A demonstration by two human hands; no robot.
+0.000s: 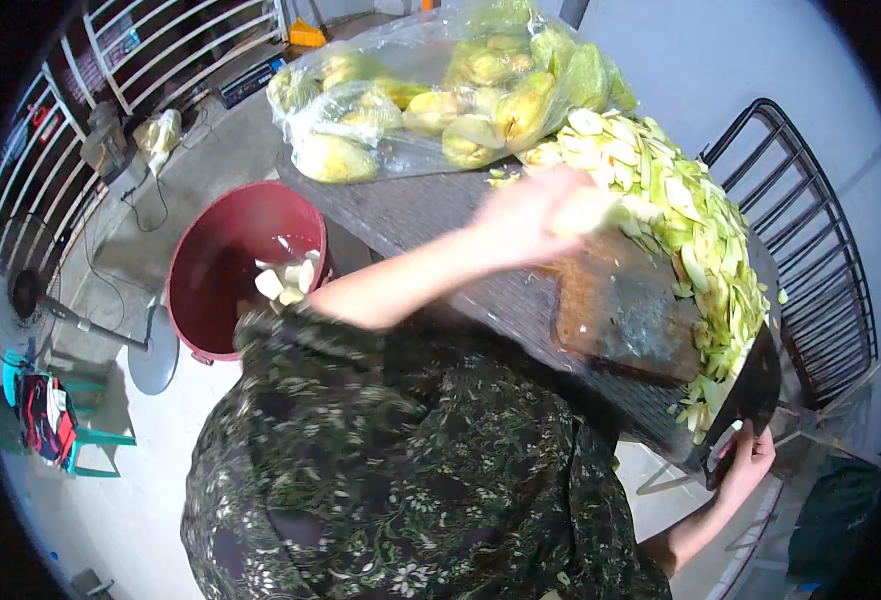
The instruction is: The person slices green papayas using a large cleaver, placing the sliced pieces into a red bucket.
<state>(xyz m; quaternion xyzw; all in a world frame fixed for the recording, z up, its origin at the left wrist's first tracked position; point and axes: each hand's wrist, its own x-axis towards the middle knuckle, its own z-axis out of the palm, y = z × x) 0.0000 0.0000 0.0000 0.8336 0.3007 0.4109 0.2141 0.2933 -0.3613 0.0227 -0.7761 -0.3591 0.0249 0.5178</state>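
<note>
My left hand [532,218], smeared by motion, reaches over the table and is closed around a pale, peeled fruit [582,212]. Under it lies a worn wooden chopping board [625,318] with a dark, wet patch. At the table's right edge, my right hand [746,458] grips a cleaver [757,384] with a broad dark blade pointing away from me. A long heap of pale green peelings [695,215] curves around the far and right sides of the board, close to the blade.
A clear plastic bag [410,120] of yellow-green fruits sits at the table's [380,212] far left. On the floor at left stands a dark red bucket [192,290] holding several white peeled pieces [285,283]. A fan [150,350], green stool [100,438] and black rack [810,230] stand around.
</note>
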